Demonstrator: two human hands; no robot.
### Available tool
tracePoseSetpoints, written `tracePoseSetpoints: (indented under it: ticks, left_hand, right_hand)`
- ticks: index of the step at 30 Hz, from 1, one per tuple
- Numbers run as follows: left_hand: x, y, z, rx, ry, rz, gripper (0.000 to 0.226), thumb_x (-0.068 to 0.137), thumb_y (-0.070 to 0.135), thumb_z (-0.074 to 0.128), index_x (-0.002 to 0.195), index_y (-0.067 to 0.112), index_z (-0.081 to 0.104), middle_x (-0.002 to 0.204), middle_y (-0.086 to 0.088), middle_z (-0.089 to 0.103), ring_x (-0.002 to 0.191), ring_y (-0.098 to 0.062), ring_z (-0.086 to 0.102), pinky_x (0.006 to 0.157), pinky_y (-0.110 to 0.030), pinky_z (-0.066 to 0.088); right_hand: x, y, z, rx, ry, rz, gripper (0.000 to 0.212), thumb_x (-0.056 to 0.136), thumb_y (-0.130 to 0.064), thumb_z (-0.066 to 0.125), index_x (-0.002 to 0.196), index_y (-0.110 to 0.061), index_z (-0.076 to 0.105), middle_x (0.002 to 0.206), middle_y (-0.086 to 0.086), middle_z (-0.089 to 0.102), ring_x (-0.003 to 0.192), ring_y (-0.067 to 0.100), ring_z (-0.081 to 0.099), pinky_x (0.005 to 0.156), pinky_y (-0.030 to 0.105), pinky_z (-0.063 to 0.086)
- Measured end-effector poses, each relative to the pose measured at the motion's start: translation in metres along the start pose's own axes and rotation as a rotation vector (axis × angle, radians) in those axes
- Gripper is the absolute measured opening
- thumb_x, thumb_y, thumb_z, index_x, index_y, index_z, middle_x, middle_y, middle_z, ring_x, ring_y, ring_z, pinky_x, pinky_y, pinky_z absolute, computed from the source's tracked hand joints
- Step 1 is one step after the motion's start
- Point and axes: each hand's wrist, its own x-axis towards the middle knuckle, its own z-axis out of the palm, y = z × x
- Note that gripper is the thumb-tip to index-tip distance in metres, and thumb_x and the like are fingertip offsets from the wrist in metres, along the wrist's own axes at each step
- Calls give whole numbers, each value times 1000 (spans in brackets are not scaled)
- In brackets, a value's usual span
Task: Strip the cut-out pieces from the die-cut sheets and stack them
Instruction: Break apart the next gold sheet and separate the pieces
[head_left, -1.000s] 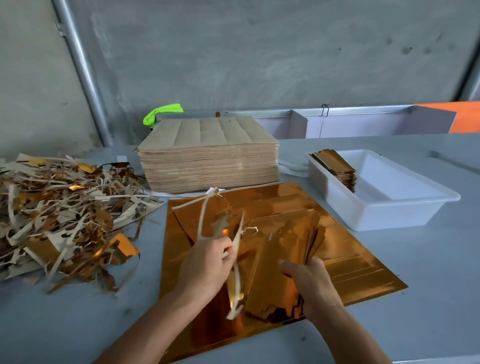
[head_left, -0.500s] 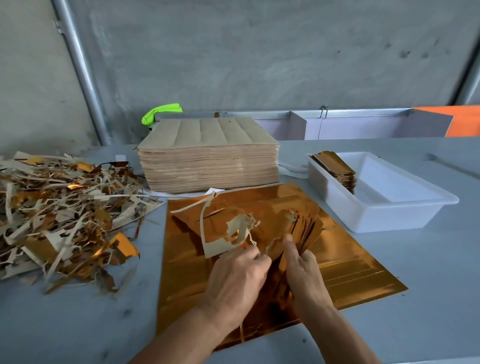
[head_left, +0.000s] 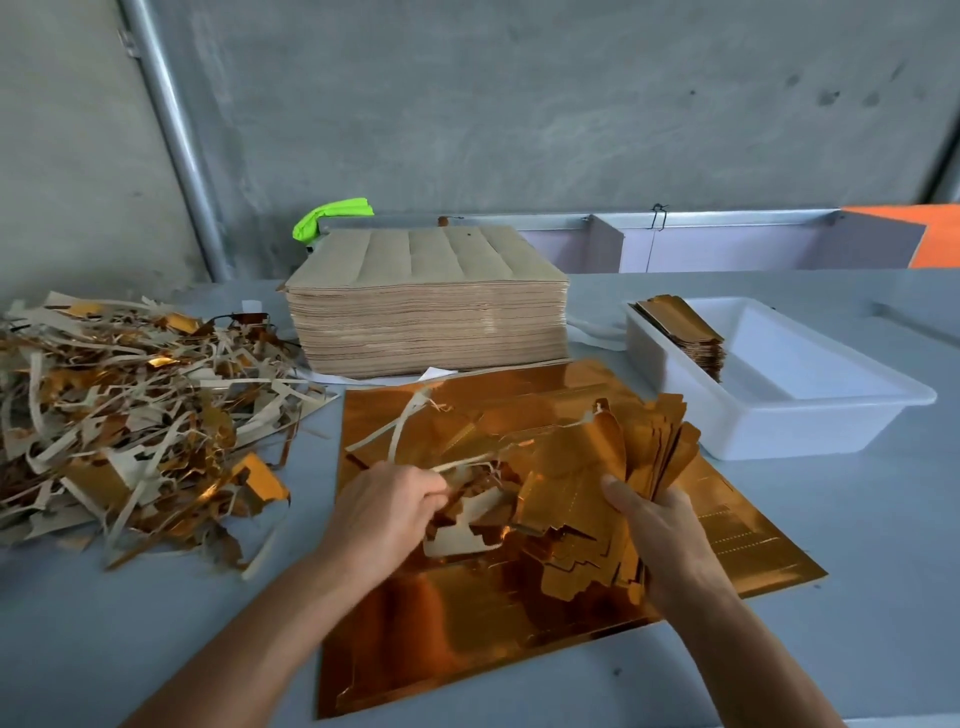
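Far left lies the scrap pile (head_left: 130, 415). The left hand (head_left: 384, 514) pinches waste strips (head_left: 415, 436); pull them leftward, low and steady (tearing is the risk). The right hand (head_left: 660, 525) grips the cut-outs (head_left: 597, 478) over the gold sheet (head_left: 467, 623); keep them squared. No writing is legible.

Soft, even daylight fills the frame, with faint shadows. The gold sheet (head_left: 545, 613) at lower centre throws orange glare. Straight lines bow toward the edges, and the left hand (head_left: 384, 512) is slightly blurred.
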Motion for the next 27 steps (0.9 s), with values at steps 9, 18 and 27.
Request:
tracePoseSetpoints:
  ticks: [9,18,27]
  left_hand:
    - [19,-27,-24,-70,392,-177,18,92,15,58,102,10,72,81,-8,72,70,-21,66,66,-32,54]
    - [1,-37,-19,251,1,-274,70,88,37,62,147,27,27,142,-7,36,131,-24,37,103,-36,38]
    - [0,28,0,458,31,128,54,84,42,64,134,31,49,156,-2,22,143,-24,19,114,-54,11]
  right_hand:
    - [1,2,-45,108,88,99,35,94,-20,54,128,-19,47,113,6,61,101,32,60,77,48,52]
    - [0,2,-57,158,195,154,34,97,-19,50,130,-12,46,112,10,61,99,34,60,79,48,51]
    - [-5,1,-40,86,138,171,1,97,-17,49,98,-18,49,87,10,67,73,26,67,49,31,51]
